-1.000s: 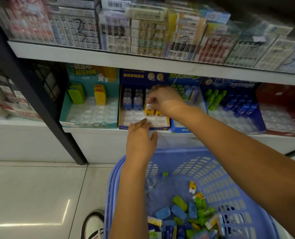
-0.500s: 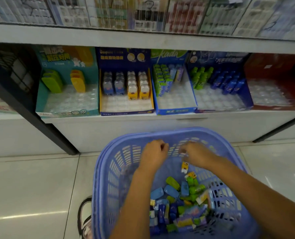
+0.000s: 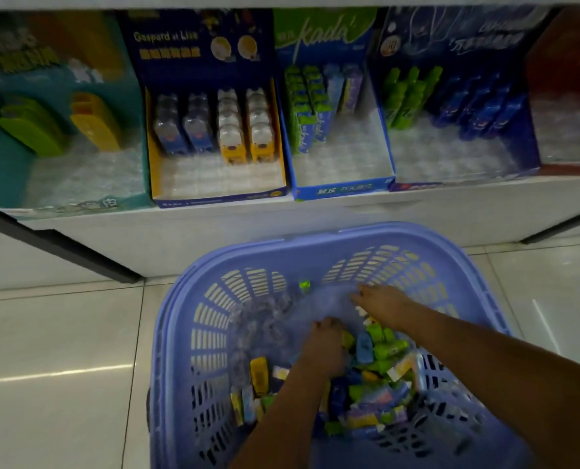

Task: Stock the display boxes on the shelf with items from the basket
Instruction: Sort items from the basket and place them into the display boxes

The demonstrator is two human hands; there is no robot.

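Many small light packets (image 3: 388,350) under left grip (image 3: 326,346), curled, hold unclear; right grip (image 3: 383,306) flat, fingers straight; probably slick, pinch sides

Bare left forearm (image 3: 282,411), bare right forearm (image 3: 485,363)

Basket (image 3: 194,333) slotted lilac plastic; display boxes (image 3: 214,198) printed cardboard, clear plastic trays; floor (image 3: 51,333) glossy tile

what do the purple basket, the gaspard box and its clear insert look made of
Basket: moulded plastic, slightly glossy, with slotted walls. Gaspard display box: likely printed cardboard, with thin folded edges. Clear insert: probably thin glossy formed plastic, dimpled into pockets.
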